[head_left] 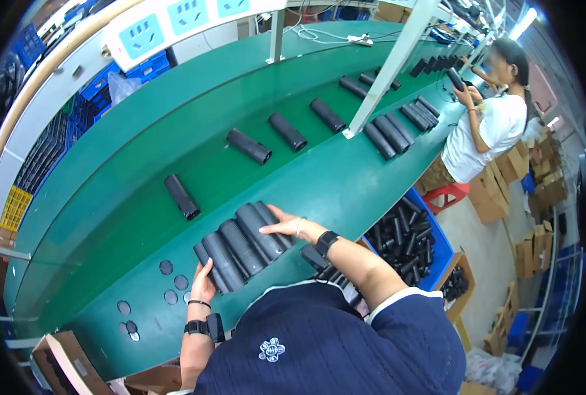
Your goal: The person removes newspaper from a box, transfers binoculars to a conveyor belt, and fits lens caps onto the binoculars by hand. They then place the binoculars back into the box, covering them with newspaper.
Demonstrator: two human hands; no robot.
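A row of several black ribbed cylinders (242, 247), lying side by side, is squeezed between my two hands over the near part of the green bench (319, 197). My left hand (203, 282) presses on the left end of the row, thumb along the outermost cylinder. At the other end my right hand (285, 226) grips with its fingers round the far side and its thumb on top. Whether the row touches the bench, I cannot tell. Several small dark discs (166, 267) lie scattered left of my left hand.
Single black cylinders (182, 197) lie spaced along the green belt beyond the bench. More sit in groups (389, 135) near a metal post (391, 66). A blue bin (445, 247) of black parts stands right. A co-worker (487, 125) holds a cylinder. An open carton (66, 362) is lower left.
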